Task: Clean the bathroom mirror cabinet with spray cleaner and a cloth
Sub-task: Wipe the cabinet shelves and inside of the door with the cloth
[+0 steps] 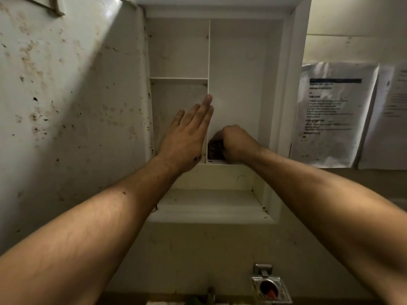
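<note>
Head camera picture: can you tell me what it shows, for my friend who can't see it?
A person's right hand grips a dark cloth low in the right compartment of an open white cabinet, while the left hand lies flat by the middle divider. The stained door stands open on the left; printed papers hang on the right.

Dim, soft light, perhaps from upper left; shadowed right side, slight blur, edges bowed
</note>
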